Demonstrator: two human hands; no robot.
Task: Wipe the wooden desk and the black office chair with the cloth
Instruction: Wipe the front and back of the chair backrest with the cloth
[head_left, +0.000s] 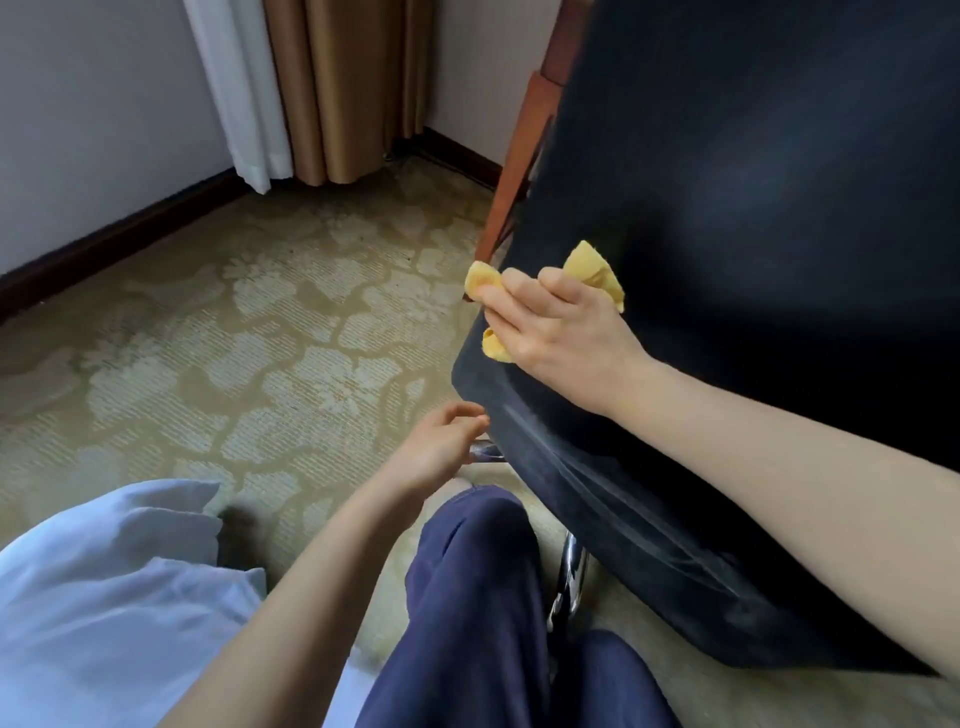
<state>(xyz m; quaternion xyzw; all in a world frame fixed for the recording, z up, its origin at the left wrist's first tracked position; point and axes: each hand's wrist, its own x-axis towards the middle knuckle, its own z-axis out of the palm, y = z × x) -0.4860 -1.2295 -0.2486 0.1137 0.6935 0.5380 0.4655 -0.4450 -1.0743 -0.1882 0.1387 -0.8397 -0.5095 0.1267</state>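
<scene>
A person's right hand (561, 332) is pressing a bunched yellow cloth (592, 265) against the padded black chair (753, 208), close to the panel's left edge. The grip is closing around the cloth, fingers curling over it, with crumpled corners poking out above, beside and below the fingers. The left hand (441, 447) is hovering lower down, just beside the chair's lower left corner and a bit of chrome frame (569, 577). Its fingers are loosely curling and appear to be holding nothing, and it is unclear whether they are touching the chair. Behind the chair's left edge a reddish wooden leg (519, 171) is showing, probably part of the desk, and no desk top is in view. Patterned carpet (260, 338), tan curtains (353, 78) and the person's dark blue trousers (478, 597) are filling the remaining view. The cloth is looking light, soft and floppy, so it is likely needing a gathered handful under the palm rather than a fingertip pinch, or its loose corners may be dragging and folding. The chair's covering is looking smooth and faintly streaked, so the cloth is probably sliding easily over it. The chair is seeming heavy but may be rolling or swivelling under pressure, so the free hand is best bracing the lower edge or the frame.
</scene>
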